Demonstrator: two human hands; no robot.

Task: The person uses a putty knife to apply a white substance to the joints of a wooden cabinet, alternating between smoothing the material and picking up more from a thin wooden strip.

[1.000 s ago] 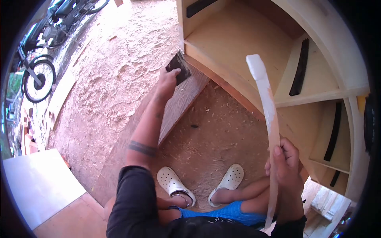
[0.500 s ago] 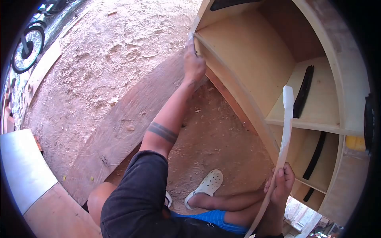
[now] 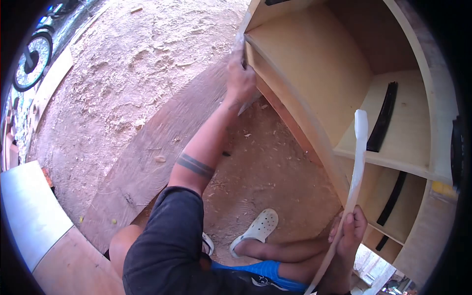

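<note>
My left hand (image 3: 241,76) is stretched forward to the front edge of a wooden cabinet (image 3: 305,64). Its fingers close around that edge near a shelf corner, where a whitish streak shows. Whether anything else sits inside the fingers is hidden. At lower right, my right hand (image 3: 350,227) is closed around a long, thin, pale strip (image 3: 359,157). The strip stands upright in front of the cabinet, slightly bent, with a white blunt upper end; its lower end runs out of view beside my body.
Black curved strips (image 3: 383,118) lie in the cabinet's compartments. A broad wooden board (image 3: 147,152) rests on ground strewn with shavings. White-topped and bare panels (image 3: 34,206) are at left, below a bicycle wheel (image 3: 33,61). My clog (image 3: 258,228) is below the cabinet.
The view has shifted slightly, so the cabinet appears a little farther right. Both hands keep about the same grip and place, the left still at the cabinet edge.
</note>
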